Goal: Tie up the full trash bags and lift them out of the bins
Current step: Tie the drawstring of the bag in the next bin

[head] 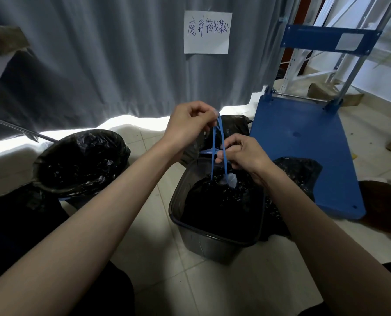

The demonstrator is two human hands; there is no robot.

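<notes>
Both hands, left hand (187,124) and right hand (242,153), pinch the blue drawstring (222,133); overpulling might snap it, spilling the black trash bag (222,210)

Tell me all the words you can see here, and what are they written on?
"废弃物收集处": handwritten on the white paper sheet stuck to the grey curtain; the last characters are scrawled, so that reading is my best guess.

Silver label on the blue cart: nothing readable on it.

No other writing shows.
</notes>
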